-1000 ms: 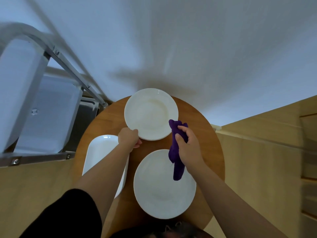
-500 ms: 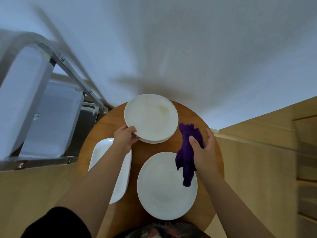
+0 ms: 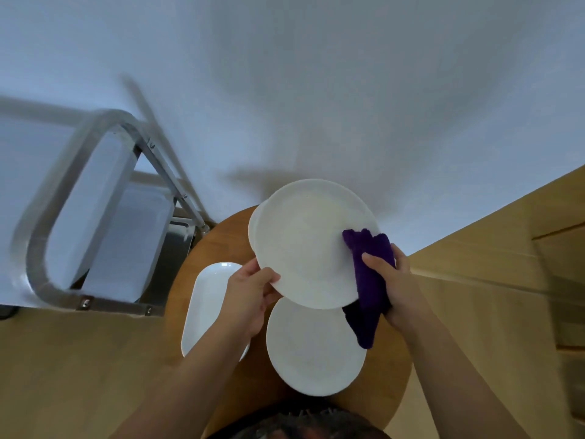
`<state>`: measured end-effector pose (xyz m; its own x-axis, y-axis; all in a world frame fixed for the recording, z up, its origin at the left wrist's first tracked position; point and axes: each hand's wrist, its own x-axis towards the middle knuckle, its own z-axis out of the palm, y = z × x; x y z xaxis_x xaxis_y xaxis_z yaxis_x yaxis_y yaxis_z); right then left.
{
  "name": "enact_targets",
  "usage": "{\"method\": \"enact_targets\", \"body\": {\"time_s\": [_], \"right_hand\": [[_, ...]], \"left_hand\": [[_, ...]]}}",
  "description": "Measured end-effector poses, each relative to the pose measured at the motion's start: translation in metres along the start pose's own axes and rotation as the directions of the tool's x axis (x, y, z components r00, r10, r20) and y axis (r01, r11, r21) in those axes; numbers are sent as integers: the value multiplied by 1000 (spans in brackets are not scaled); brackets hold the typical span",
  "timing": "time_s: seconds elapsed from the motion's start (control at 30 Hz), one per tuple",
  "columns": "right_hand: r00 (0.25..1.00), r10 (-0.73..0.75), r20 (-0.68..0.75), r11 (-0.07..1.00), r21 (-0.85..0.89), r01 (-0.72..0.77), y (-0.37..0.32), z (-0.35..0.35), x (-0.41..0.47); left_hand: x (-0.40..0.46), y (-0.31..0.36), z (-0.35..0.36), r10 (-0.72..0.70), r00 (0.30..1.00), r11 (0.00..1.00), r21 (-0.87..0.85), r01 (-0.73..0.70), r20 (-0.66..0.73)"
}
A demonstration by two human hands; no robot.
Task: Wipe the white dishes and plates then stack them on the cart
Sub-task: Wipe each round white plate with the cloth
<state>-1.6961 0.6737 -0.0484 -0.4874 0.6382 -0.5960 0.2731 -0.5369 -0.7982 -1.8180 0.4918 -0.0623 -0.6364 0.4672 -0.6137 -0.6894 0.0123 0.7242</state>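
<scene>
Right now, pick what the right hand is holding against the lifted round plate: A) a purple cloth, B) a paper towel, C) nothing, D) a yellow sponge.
A: the right hand grips a purple cloth pressed over the edge of the lifted plate, which the left hand holds by its rim.

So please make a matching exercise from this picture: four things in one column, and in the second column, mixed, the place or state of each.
Column one:
1. lifted round plate
2. purple cloth
3. rectangular dish
4. metal cart

Column two:
a. stands left of the round table
b. held at its rim by the left hand
c. lies on the table, partly under the left forearm
d. gripped by the right hand

Pairs: 1-b, 2-d, 3-c, 4-a
</scene>
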Motion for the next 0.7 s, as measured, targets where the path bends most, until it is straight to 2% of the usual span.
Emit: {"method": "enact_targets", "body": {"time_s": [0.07,0.2,0.23,0.37,0.43,0.47,0.5,0.53,0.6,0.63,0.7], "right_hand": [[999,-31,36,999,-34,32,-3,-1,-13],[998,-38,-41,997,-65,35,-7,-2,-38],[998,-34,-43,997,-72,31,-10,-4,-44],[998,24,62,975,-221,-9,-21,-5,-69],[998,8,64,965,-261,9,-24,-4,-79],[997,-68,22,941,-330,71,-25,-4,-83],[979,-202,-42,879,-449,162,-24,-4,-87],[924,-369,-101,774,-585,245,-21,-4,-92],[743,-664,-87,525,-762,379,-12,-1,-107],[685,-727,-33,429,-801,417,-5,3,-113],[664,-747,36,332,-845,420,6,14,-118]], "left_hand": [[-18,2,-2,30,999,999,39,-31,29],[-38,17,-11,89,994,969,224,-101,62],[-39,25,-14,60,996,975,209,-72,62],[-49,50,-12,-141,982,988,-53,148,126],[-57,47,-7,-125,986,983,-117,138,112],[-63,44,-5,-97,990,983,-147,111,102],[-67,40,-4,-68,993,981,-174,84,95],[-73,37,-3,-42,994,978,-199,61,98],[-82,32,1,-9,995,972,-233,32,101],[-85,30,3,10,995,971,-237,14,100],[-94,28,9,42,991,965,-260,-7,128]]}}
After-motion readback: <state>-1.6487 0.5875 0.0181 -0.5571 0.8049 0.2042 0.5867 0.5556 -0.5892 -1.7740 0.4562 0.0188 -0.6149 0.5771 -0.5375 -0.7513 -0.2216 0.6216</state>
